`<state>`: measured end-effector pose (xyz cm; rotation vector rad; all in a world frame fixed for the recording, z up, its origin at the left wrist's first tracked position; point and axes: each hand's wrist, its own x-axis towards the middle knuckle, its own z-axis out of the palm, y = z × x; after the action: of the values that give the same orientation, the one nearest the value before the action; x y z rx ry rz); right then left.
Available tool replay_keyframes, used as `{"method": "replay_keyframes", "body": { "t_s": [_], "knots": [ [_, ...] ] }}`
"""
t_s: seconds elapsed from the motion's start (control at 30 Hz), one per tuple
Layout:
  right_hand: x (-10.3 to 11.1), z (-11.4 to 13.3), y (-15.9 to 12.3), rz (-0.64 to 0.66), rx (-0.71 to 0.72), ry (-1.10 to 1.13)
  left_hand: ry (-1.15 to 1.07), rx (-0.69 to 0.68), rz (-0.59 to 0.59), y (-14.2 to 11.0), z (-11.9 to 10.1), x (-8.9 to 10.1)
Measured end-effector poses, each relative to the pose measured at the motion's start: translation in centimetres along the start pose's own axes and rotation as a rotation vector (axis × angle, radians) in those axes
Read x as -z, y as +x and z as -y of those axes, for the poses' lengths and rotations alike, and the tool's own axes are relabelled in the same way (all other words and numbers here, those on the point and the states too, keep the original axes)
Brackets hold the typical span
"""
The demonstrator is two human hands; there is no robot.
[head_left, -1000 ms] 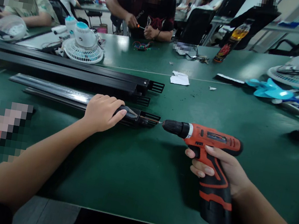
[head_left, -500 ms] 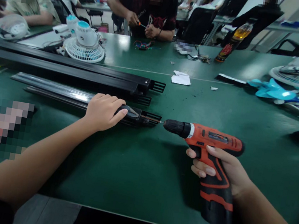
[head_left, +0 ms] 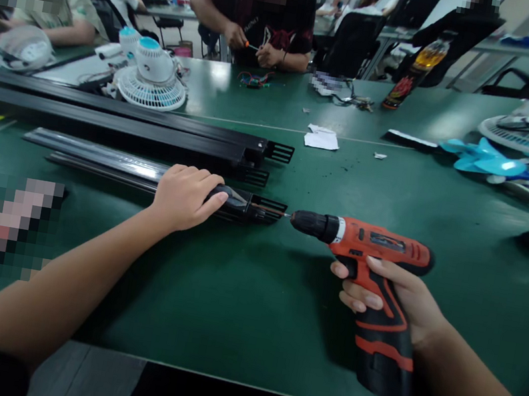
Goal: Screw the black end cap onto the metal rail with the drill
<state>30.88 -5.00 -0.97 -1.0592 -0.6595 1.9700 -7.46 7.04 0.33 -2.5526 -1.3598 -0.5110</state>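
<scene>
My left hand (head_left: 188,197) is closed over a long black metal profile (head_left: 100,151) that lies on the green table, pressing it down near its right end. A slotted black end piece (head_left: 270,208) sticks out beyond my thumb. Wrapped around the grip of an orange and black cordless drill (head_left: 373,240), my right hand (head_left: 399,302) has a finger at the trigger. The drill points left, and its thin bit (head_left: 275,212) reaches to the profile's slotted end. Whether the bit is inside the material, I cannot tell.
Behind the profile lie more black profiles (head_left: 154,129). White fan parts (head_left: 150,77) stand at the back left, and blue fan blades (head_left: 491,158) lie at the right near a tilted bottle (head_left: 417,71). Paper scraps (head_left: 322,139) are mid-table. Across it, a person (head_left: 274,17) holds a screwdriver.
Both hands, the drill and the profile keep nearly the same positions. The whole view has shifted very slightly.
</scene>
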Motion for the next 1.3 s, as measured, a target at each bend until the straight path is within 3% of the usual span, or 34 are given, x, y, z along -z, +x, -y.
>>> {"method": "replay_keyframes", "body": {
  "t_s": [0.4, 0.97, 1.3],
  "knots": [
    [0.08, 0.05, -0.1, 0.013, -0.032, -0.002, -0.006, -0.051, 0.003, 0.03, 0.21, 0.24],
    [-0.35, 0.05, -0.03, -0.021, 0.016, 0.013, -0.003, -0.032, 0.135, 0.23, 0.35, 0.67],
    [-0.31, 0.13, -0.05, -0.008, 0.006, 0.011, -0.006, -0.008, 0.108, 0.1, 0.22, 0.41]
  ]
}}
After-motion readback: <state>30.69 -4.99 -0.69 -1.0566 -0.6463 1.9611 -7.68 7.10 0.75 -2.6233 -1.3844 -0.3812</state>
